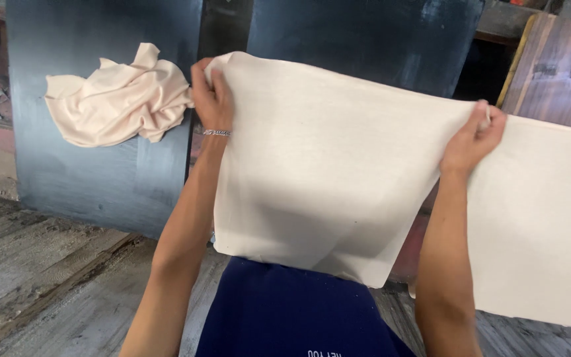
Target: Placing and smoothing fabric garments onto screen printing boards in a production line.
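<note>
Both hands — left hand (211, 92) & right hand (474, 140) — pinch the cream cloth (325, 165) by its top corners, so it hangs flat.

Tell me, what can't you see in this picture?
Head view only:
- Fingertips of the left hand and right hand: tucked behind the held cloth they pinch.
- Board behind: covered by that cloth.
- Flat cloth at right: cut off by the picture's edge.
- Crumpled cloth: its folds hide its shape.
- Blue garment: cut off below.
</note>
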